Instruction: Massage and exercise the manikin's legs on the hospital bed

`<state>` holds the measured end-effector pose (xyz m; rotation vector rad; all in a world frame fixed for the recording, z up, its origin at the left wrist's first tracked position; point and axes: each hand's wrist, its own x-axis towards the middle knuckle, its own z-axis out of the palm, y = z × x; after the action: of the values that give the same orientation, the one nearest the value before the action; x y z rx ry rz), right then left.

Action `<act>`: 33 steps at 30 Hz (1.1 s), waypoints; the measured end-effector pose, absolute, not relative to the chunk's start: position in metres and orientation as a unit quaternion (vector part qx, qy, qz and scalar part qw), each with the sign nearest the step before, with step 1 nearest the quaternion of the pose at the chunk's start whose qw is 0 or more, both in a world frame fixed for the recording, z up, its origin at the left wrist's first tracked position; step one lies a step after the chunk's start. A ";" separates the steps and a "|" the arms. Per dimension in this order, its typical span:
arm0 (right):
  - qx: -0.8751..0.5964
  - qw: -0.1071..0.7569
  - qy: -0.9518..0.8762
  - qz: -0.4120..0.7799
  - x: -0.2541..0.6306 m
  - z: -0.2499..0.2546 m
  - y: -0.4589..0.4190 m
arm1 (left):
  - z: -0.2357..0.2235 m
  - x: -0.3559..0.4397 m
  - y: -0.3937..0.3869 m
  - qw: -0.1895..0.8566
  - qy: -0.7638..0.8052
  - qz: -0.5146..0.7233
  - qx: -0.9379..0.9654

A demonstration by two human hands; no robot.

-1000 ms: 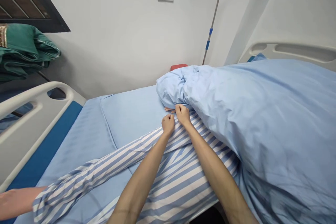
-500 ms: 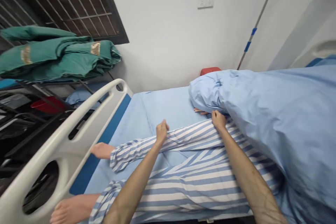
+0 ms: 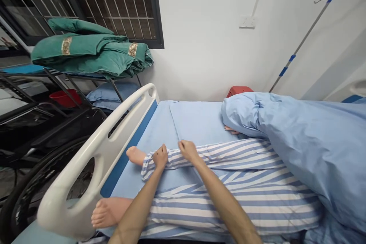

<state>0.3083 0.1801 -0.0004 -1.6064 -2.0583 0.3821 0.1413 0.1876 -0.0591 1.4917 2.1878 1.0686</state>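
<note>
A person lies on the bed in blue-and-white striped trousers [image 3: 228, 187], bare feet [image 3: 110, 211] towards the footboard. My left hand [image 3: 160, 157] is closed, pinching the striped cloth near the far trouser cuff. My right hand [image 3: 188, 150] grips the same trouser leg a little higher up. A pale blue duvet [image 3: 309, 137] covers the person's upper body at the right. Another hand [image 3: 232, 130] peeks out from under the duvet's edge.
A white plastic footboard [image 3: 94, 156] borders the bed at the left. Beyond it stand a dark rack with folded green blankets [image 3: 91, 49], a red basin [image 3: 64, 97] and a wheelchair wheel [image 3: 31, 183]. An IV pole [image 3: 303, 42] leans by the wall; a red object [image 3: 238, 90] sits behind the duvet.
Both my hands have slid left along the far trouser leg, from the duvet's edge to the cuff. The view has swung left, showing the feet and footboard.
</note>
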 end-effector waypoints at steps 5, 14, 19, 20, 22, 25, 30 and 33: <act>-0.600 0.286 -0.715 0.216 0.244 -0.030 0.179 | -0.050 0.151 0.190 0.193 0.705 0.470 0.495; -0.611 0.372 -0.655 0.244 0.293 -0.035 0.191 | -0.048 0.186 0.197 0.190 0.723 0.384 0.542; -0.577 0.427 -0.648 0.254 0.318 -0.032 0.193 | -0.042 0.208 0.201 0.195 0.749 0.321 0.546; -0.581 0.433 -0.643 0.246 0.324 -0.032 0.193 | -0.041 0.212 0.201 0.199 0.760 0.309 0.537; -0.604 0.430 -0.629 0.236 0.337 -0.035 0.194 | -0.039 0.219 0.203 0.196 0.765 0.316 0.526; -0.610 0.430 -0.619 0.243 0.354 -0.040 0.196 | -0.036 0.237 0.203 0.197 0.718 0.375 0.552; -0.592 0.472 -0.605 0.246 0.380 -0.039 0.199 | -0.038 0.276 0.201 0.245 0.682 0.396 0.563; -0.603 0.469 -0.592 0.256 0.397 -0.036 0.197 | -0.037 0.296 0.204 0.281 0.652 0.439 0.551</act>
<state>0.3975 0.1974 -0.0360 -1.4794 -1.4510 0.6273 0.2956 0.2037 -0.0369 1.4773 1.7463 1.1775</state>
